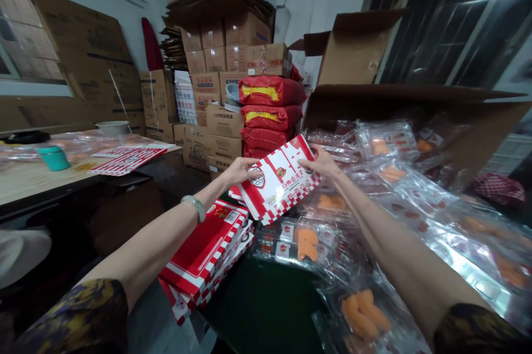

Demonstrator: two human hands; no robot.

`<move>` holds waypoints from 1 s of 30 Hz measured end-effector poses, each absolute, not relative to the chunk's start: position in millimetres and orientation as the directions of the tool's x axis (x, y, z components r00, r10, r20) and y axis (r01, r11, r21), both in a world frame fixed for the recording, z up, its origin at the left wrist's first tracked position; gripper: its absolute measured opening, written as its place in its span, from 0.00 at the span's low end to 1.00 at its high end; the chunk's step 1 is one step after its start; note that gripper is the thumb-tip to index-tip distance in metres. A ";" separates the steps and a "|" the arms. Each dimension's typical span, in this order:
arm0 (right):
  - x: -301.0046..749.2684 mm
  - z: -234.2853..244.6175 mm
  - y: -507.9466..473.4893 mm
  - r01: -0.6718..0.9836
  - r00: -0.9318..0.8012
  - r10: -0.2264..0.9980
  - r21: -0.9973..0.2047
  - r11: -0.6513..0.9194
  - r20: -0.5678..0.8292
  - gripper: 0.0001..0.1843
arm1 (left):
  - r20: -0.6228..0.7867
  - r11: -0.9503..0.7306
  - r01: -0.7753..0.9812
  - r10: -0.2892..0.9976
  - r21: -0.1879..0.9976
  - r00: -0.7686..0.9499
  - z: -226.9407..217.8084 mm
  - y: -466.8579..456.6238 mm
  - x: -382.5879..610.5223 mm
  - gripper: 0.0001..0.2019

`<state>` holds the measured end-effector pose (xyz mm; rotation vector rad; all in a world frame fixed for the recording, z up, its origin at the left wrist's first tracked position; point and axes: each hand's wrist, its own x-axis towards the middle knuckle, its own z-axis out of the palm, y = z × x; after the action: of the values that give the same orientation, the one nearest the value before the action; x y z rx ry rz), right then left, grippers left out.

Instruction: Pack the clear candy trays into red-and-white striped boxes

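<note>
Both the left hand (244,171) and right hand (323,163) pinch the red-and-white printed packaging (282,181) at mid-frame, one at either end, its long axis between them slanting from lower left to upper right.

The person's left hand (246,170) and right hand (322,161) are bare, as are the slender forearms behind them. Around the left wrist sits one bangle (197,206), a smooth, rounded, pale green ring with a soft shine, like polished stone. The left sleeve (83,315) ends near the elbow; its cloth is dark, almost black, mottled with irregular patches of mustard yellow and touches of muted purple. The right sleeve (474,329) shows similar dark cloth with fainter yellowish blotches, partly lost in shadow.
</note>
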<state>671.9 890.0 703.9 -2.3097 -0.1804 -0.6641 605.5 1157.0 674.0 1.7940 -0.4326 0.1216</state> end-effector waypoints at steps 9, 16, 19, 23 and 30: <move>726.1 695.2 920.5 0.134 0.905 -0.135 -0.571 -0.810 0.403 0.09 | 0.260 -0.559 -0.175 0.076 0.810 0.963 647.5 1171.7 656.5 0.13; 740.7 694.3 936.1 0.209 0.935 -0.064 -0.690 -0.694 0.348 0.10 | 0.292 -0.632 -0.156 0.116 0.759 0.949 662.7 1169.3 652.5 0.15; 720.6 721.4 916.2 0.285 0.952 0.077 -0.771 -0.569 0.295 0.10 | 0.276 -0.531 -0.227 0.013 0.816 0.961 682.8 1173.6 637.5 0.14; 660.7 765.5 875.0 0.312 0.939 0.267 -0.864 -0.395 0.217 0.11 | 0.294 -0.389 -0.302 -0.082 0.870 0.952 710.1 1171.2 608.1 0.14; 537.1 795.2 829.1 0.130 0.965 0.252 -0.960 -0.248 0.066 0.15 | 0.314 -0.216 -0.344 -0.164 0.914 0.935 721.2 1118.9 546.7 0.13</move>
<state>537.1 829.1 795.2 -1.8265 -0.2808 0.1176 546.7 1118.9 721.2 1.7965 -0.3790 0.1727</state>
